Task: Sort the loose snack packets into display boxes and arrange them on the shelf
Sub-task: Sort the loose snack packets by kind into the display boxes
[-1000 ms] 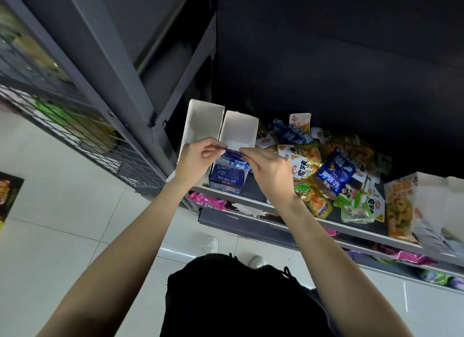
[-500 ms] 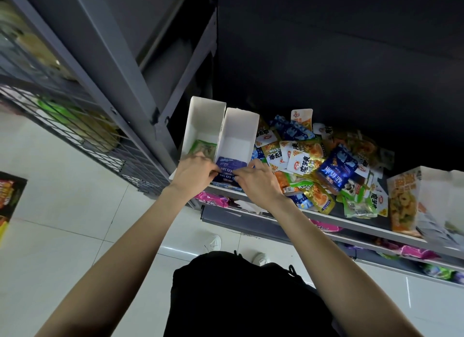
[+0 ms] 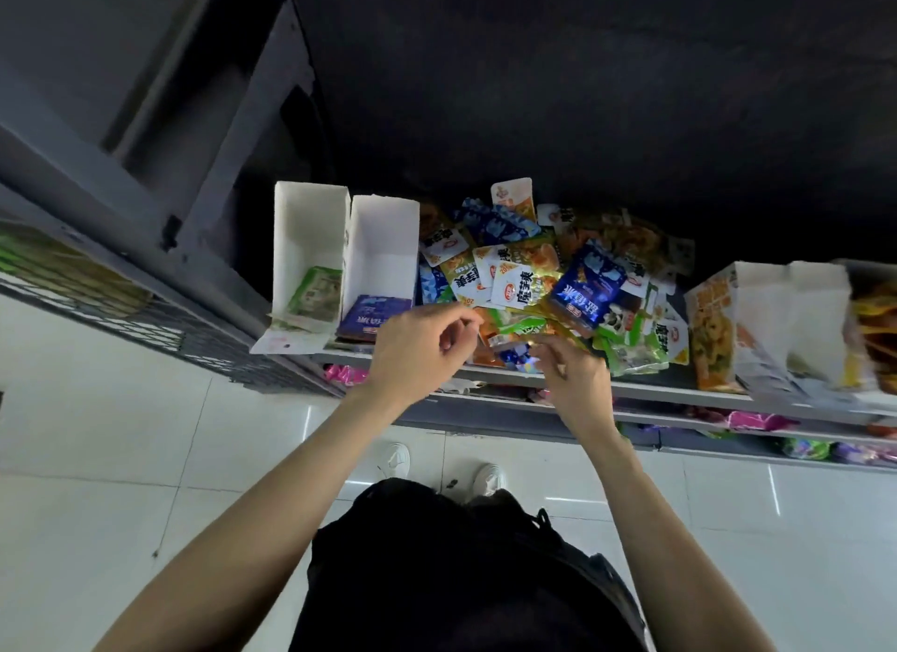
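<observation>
Two white display boxes stand at the left end of the shelf [image 3: 679, 392]. The left box [image 3: 310, 224] holds green packets [image 3: 315, 294]. The right box [image 3: 388, 243] holds dark blue packets [image 3: 371, 314]. A pile of loose snack packets [image 3: 529, 272] in blue, green, white and orange covers the shelf's middle. My left hand [image 3: 417, 350] hovers in front of the blue-packet box, fingers loosely curled, holding nothing. My right hand [image 3: 575, 384] reaches into the pile's front edge, its fingertips touching a small blue packet [image 3: 515, 356].
An orange printed display box [image 3: 713, 326] and a white one [image 3: 801, 311] stand on the shelf's right part. Lower shelves carry pink packets [image 3: 342, 374]. A wire mesh rack [image 3: 145, 321] is at the left, white floor tiles below.
Both hands left the blue-packet box, where a blue packet now lies, and moved right. The right hand has reached the loose pile's front edge.
</observation>
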`<state>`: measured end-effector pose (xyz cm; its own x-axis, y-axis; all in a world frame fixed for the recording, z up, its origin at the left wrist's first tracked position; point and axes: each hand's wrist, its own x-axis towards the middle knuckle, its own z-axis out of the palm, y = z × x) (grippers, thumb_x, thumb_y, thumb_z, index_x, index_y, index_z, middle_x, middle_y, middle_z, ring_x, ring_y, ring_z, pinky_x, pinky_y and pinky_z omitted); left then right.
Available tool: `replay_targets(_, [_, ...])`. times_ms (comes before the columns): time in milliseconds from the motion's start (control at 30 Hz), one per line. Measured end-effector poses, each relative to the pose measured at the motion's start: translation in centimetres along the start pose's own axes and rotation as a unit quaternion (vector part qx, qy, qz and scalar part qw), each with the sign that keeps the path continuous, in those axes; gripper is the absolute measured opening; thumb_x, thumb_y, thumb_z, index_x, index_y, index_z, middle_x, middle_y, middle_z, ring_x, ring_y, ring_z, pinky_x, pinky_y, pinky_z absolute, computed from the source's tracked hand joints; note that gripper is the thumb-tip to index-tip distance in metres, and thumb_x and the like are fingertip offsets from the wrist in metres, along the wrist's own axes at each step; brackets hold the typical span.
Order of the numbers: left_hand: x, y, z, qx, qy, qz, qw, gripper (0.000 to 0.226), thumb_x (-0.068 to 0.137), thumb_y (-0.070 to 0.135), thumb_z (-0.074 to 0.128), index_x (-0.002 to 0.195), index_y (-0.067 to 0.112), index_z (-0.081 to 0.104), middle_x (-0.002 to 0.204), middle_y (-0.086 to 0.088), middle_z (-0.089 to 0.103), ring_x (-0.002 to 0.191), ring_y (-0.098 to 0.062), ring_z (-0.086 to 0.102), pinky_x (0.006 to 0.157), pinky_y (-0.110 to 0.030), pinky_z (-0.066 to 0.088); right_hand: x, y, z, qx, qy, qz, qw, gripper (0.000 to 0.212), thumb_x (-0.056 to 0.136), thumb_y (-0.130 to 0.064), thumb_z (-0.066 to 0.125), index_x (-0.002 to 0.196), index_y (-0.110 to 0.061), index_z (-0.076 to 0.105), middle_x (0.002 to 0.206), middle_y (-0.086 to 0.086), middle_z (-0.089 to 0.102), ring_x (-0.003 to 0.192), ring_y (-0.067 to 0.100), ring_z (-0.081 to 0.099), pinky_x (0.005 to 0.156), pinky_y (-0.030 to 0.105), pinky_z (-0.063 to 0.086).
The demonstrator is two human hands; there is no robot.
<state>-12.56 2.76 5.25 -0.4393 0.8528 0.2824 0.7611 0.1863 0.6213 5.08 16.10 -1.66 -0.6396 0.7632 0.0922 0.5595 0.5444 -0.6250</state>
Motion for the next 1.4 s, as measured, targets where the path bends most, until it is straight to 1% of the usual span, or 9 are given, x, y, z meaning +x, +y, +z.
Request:
replay_targets(233, [3.3, 0.5, 10.1, 0.132, -0.180, -0.098, 0.970, 0.043, 0.091, 0.031, 0.055, 0.132, 0.022, 0.048, 0.139, 0.003, 0.046, 0.127, -0.018, 0.043, 0.107, -0.039, 0.035, 3.2, 5.0, -3.2, -0.102, 0.033, 0.035, 0.994, 0.025, 0.084, -0.006, 0.063, 0.109, -0.012, 0.068, 0.099, 0.009, 0.070, 0.087, 0.027, 0.065, 0.066, 0.034, 0.053])
replay_targets(433, [3.5, 0.4, 12.5, 0.154, -0.222, -0.172, 0.947, 0.048, 0.093, 0.033, 0.050, 0.138, 0.019, 0.039, 0.141, 0.000, 0.044, 0.131, -0.019, 0.038, 0.110, -0.038, 0.030, 7.1, 5.8, -1.7, -0.236, -0.152, 0.035, 0.959, 0.067, 0.086, -0.022, 0.067, 0.143, -0.020, 0.032, 0.151, 0.008, 0.027, 0.137, 0.028, 0.030, 0.109, 0.044, 0.034])
replay_targets(633, [4.0, 2.7, 12.5, -0.036, -0.130, -0.275, 0.952, 0.047, 0.092, 0.037, 0.055, 0.133, 0.013, 0.049, 0.129, -0.003, 0.058, 0.117, -0.018, 0.054, 0.094, -0.026, 0.039, 7.5, 5.1, -2.4, -0.295, -0.096, -0.018, 0.951, 0.026, 0.097, -0.002, 0.043, 0.118, -0.007, 0.057, 0.093, 0.010, 0.069, 0.078, 0.023, 0.067, 0.062, 0.031, 0.053])
replay_targets(767, [5.3, 5.2, 12.1, -0.408, -0.093, -0.428, 0.801, 0.054, 0.086, 0.046, 0.061, 0.130, 0.016, 0.049, 0.126, -0.006, 0.059, 0.116, -0.018, 0.056, 0.098, -0.032, 0.045, 5.7, 3.2, -3.0, -0.026, 0.026, -0.061, 0.997, 0.014, 0.092, -0.009, 0.057, 0.095, -0.008, 0.070, 0.063, 0.007, 0.067, 0.046, 0.018, 0.057, 0.046, 0.021, 0.042])
replay_targets(867, [5.7, 5.7, 11.3, -0.487, -0.034, -0.456, 0.744, 0.028, 0.087, 0.029, 0.065, 0.107, 0.011, 0.057, 0.101, -0.006, 0.064, 0.094, -0.017, 0.063, 0.081, -0.029, 0.055, 4.0, 1.4, -2.9, 0.026, 0.007, -0.117, 0.993, 0.015, 0.090, -0.014, 0.055, 0.090, -0.012, 0.069, 0.065, 0.004, 0.067, 0.049, 0.020, 0.059, 0.044, 0.028, 0.047])
replay_targets(967, [5.1, 5.4, 10.0, -0.419, 0.045, -0.461, 0.780, 0.006, 0.092, 0.008, 0.052, 0.092, 0.009, 0.058, 0.082, -0.004, 0.062, 0.072, -0.012, 0.060, 0.058, -0.020, 0.051, 3.4, 0.1, -3.0, 0.053, -0.077, -0.148, 0.985, 0.019, 0.090, -0.023, 0.057, 0.104, -0.017, 0.069, 0.094, -0.002, 0.071, 0.070, 0.018, 0.066, 0.058, 0.032, 0.054])
replay_targets(1133, [3.0, 2.5, 5.2, -0.013, -0.017, -0.266, 0.964, 0.018, 0.096, 0.016, 0.049, 0.104, 0.006, 0.062, 0.086, -0.011, 0.067, 0.076, -0.023, 0.063, 0.066, -0.033, 0.049, 4.4, -1.7, -4.3, 0.032, -0.034, -0.170, 0.984, 0.033, 0.089, -0.026, 0.064, 0.120, -0.016, 0.062, 0.116, 0.003, 0.065, 0.057, 0.006, 0.055, 0.061, 0.035, 0.057])
replay_targets(1267, [3.1, 1.9, 0.0, 0.149, -0.016, -0.075, 0.986, 0.025, 0.092, 0.034, 0.054, 0.105, 0.021, 0.070, 0.076, -0.004, 0.072, 0.067, -0.022, 0.065, 0.061, -0.035, 0.054, 6.5, -5.5, -4.9, 0.006, -0.117, -0.178, 0.977, 0.059, 0.084, -0.036, 0.068, 0.136, -0.023, 0.045, 0.114, -0.002, 0.064, 0.077, 0.016, 0.065, 0.068, 0.033, 0.055])
replay_targets(1400, [3.3, 1.3, -5.0, 0.172, 0.093, 0.076, 0.978, 0.026, 0.089, 0.034, 0.055, 0.097, 0.017, 0.073, 0.079, 0.001, 0.073, 0.062, -0.011, 0.066, 0.058, -0.021, 0.052, 7.7, -10.6, -3.5, 0.061, -0.046, -0.252, 0.965, 0.026, 0.087, -0.027, 0.064, 0.112, -0.017, 0.064, 0.077, 0.004, 0.070, 0.061, 0.021, 0.065, 0.056, 0.039, 0.054])
